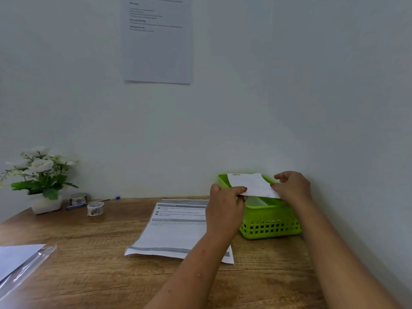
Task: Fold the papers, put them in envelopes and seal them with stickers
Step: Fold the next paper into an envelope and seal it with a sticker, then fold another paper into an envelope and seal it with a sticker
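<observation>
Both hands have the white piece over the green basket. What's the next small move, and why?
Probably lower the white envelope into the green basket and let go: the left hand and right hand pinch its ends just above the open basket, and an unfolded printed sheet waits on the table.

The left hand (224, 208) and right hand (293, 187) are bare, like both forearms (334, 253), with reddish nails on the fingers (275, 186).

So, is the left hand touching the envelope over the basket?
Touching. The head view shows the left hand pinching the left edge of the envelope between thumb and fingers, above the basket.
</observation>
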`<act>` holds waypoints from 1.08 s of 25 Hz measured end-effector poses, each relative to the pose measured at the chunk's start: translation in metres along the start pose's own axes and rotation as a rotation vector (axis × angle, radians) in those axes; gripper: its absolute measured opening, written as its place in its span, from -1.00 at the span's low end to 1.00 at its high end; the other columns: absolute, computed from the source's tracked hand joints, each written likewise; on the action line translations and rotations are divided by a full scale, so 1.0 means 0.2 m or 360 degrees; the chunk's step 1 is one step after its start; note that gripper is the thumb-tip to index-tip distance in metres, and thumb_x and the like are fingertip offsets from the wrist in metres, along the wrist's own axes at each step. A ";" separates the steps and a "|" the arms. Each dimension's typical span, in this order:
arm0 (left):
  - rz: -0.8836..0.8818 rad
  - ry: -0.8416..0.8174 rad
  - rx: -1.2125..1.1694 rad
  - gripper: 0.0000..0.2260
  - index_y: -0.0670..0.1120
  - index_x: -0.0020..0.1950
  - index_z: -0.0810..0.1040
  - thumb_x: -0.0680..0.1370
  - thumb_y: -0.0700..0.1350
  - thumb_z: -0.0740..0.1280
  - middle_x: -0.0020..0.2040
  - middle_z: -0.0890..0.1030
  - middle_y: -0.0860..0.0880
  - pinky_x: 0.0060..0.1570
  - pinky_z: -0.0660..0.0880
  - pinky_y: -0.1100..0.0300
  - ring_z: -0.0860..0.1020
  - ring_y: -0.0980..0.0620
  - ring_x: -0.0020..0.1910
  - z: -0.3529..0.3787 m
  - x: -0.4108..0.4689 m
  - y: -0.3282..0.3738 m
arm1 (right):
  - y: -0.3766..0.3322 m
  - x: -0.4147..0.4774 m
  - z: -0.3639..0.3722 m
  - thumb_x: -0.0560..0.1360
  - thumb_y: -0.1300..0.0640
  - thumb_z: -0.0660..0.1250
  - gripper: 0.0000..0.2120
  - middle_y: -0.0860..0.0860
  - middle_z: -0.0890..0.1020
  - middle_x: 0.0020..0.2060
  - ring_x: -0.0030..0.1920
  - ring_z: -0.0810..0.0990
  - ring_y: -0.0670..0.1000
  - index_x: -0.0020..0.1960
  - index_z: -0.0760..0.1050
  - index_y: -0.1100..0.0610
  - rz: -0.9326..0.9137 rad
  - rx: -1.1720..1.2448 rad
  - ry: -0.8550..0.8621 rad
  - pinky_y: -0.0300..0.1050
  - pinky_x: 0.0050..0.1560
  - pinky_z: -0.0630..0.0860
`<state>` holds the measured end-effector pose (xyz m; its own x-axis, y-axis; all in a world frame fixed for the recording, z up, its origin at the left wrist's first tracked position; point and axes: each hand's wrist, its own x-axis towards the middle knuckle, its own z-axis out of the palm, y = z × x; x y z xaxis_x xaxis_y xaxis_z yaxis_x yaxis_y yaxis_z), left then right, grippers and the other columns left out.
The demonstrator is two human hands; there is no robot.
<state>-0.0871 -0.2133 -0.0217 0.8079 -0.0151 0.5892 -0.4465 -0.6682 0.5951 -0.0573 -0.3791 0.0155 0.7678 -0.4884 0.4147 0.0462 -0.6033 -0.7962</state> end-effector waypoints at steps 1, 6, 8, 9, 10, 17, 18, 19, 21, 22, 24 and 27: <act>0.0099 0.0010 0.0078 -0.73 0.14 0.26 0.53 0.58 0.02 0.21 -0.05 0.35 0.05 -0.04 0.52 0.10 0.45 0.05 -0.06 0.00 0.00 0.02 | 0.02 0.01 0.00 0.41 0.28 0.36 -0.71 0.16 0.61 0.14 0.16 0.55 0.16 0.13 0.58 0.17 -0.0028 -0.0081 0.0024 -0.07 0.18 0.45; 0.0737 0.0300 0.0580 -0.71 0.07 -0.17 0.66 0.48 0.04 0.14 -0.26 0.46 0.08 -0.51 0.25 0.29 0.47 0.02 -0.14 0.06 -0.02 0.05 | 0.06 0.01 -0.01 0.45 0.21 0.26 -0.74 0.12 0.63 0.08 0.08 0.58 0.16 0.10 0.58 0.05 -0.0067 -0.0377 -0.0010 -0.07 0.07 0.50; 0.0753 0.0322 0.0588 -0.69 0.04 -0.24 0.65 0.47 0.06 0.13 -0.26 0.42 0.06 -0.50 0.24 0.28 0.45 0.02 -0.17 0.09 -0.01 0.02 | 0.07 0.02 -0.01 0.47 0.19 0.24 -0.78 0.14 0.64 0.05 0.11 0.56 0.18 0.05 0.59 0.07 -0.0114 -0.0427 -0.0014 -0.06 0.07 0.48; 0.0725 0.0304 0.0558 -0.69 0.04 -0.25 0.65 0.47 0.06 0.14 -0.24 0.42 0.05 -0.48 0.26 0.26 0.45 0.01 -0.16 0.09 -0.01 0.01 | 0.07 0.02 0.00 0.48 0.18 0.23 -0.80 0.16 0.65 0.02 0.11 0.56 0.19 0.01 0.60 0.08 -0.0129 -0.0433 -0.0018 -0.05 0.06 0.48; 0.0696 0.0289 0.0544 -0.68 0.03 -0.25 0.66 0.47 0.06 0.14 -0.22 0.44 0.05 -0.45 0.28 0.25 0.45 0.00 -0.16 0.10 -0.01 0.00 | 0.07 0.02 0.00 0.50 0.16 0.22 -0.81 0.17 0.66 -0.01 0.10 0.56 0.19 -0.01 0.60 0.10 -0.0140 -0.0440 -0.0027 -0.05 0.04 0.48; 0.0567 0.0078 0.0393 -0.64 0.01 0.04 0.64 0.56 0.05 0.07 0.18 0.47 -0.02 -0.11 0.32 0.11 0.35 -0.04 0.20 0.11 -0.02 -0.02 | 0.03 -0.02 0.05 0.57 0.07 0.14 -0.75 0.20 0.65 -0.07 -0.01 0.60 0.24 0.00 0.56 0.15 -0.0399 -0.0903 0.0245 0.00 -0.01 0.46; 0.0554 0.0071 0.0393 -0.63 0.01 0.09 0.62 0.57 0.05 0.04 0.20 0.45 -0.03 -0.09 0.32 0.10 0.33 -0.04 0.22 0.09 -0.01 -0.02 | -0.01 -0.05 0.06 0.56 0.11 0.16 -0.78 0.20 0.66 -0.14 -0.06 0.61 0.24 -0.03 0.56 0.16 -0.0560 -0.0897 0.0386 0.00 -0.06 0.44; 0.0510 0.0076 0.0375 -0.64 0.01 0.13 0.59 0.59 0.04 0.05 0.22 0.44 -0.03 -0.06 0.34 0.09 0.33 -0.05 0.23 0.07 0.00 -0.03 | -0.06 -0.08 0.08 0.53 0.16 0.20 -0.82 0.19 0.66 -0.25 -0.15 0.62 0.24 -0.08 0.57 0.17 -0.0743 -0.0839 0.0491 0.00 -0.12 0.44; 0.0296 0.0086 0.0314 -0.70 0.01 0.20 0.57 0.59 -0.03 0.11 0.24 0.43 -0.05 0.05 0.41 0.03 0.31 -0.07 0.26 0.01 0.05 -0.07 | -0.18 -0.19 0.14 0.44 0.22 0.26 -0.87 0.16 0.63 -0.41 -0.31 0.60 0.23 -0.19 0.58 0.18 -0.1041 -0.0655 0.0568 -0.01 -0.26 0.48; 0.0149 0.0062 0.0301 -0.71 0.02 0.22 0.55 0.59 -0.07 0.13 0.25 0.42 -0.05 0.10 0.41 0.01 0.29 -0.08 0.27 -0.03 0.08 -0.12 | -0.24 -0.25 0.19 0.41 0.22 0.26 -0.87 0.15 0.62 -0.43 -0.34 0.60 0.22 -0.19 0.58 0.18 -0.1143 -0.0560 0.0512 -0.02 -0.32 0.50; -0.0077 -0.0076 0.0403 -0.70 0.03 0.25 0.53 0.57 -0.12 0.16 0.27 0.41 -0.07 0.14 0.39 0.00 0.28 -0.09 0.29 -0.12 0.12 -0.25 | -0.31 -0.38 0.31 0.42 0.20 0.21 -0.83 0.14 0.66 -0.33 -0.27 0.62 0.21 -0.11 0.58 0.16 -0.1277 -0.0489 0.0213 -0.02 -0.30 0.49; -0.0329 -0.0257 0.0656 -0.65 0.04 0.29 0.50 0.53 -0.16 0.19 0.31 0.42 -0.11 0.20 0.36 0.03 0.34 -0.13 0.30 -0.30 0.15 -0.52 | -0.28 -0.56 0.51 0.55 0.06 0.11 -0.70 0.13 0.62 0.08 0.10 0.57 0.19 0.21 0.47 0.10 -0.1184 -0.0795 -0.0484 0.03 0.07 0.44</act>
<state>-0.0399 -0.1000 -0.0341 0.9274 0.0555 0.3699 -0.1074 -0.9078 0.4053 -0.0802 -0.2269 -0.0314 0.7886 0.2731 0.5510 0.3660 -0.9285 -0.0636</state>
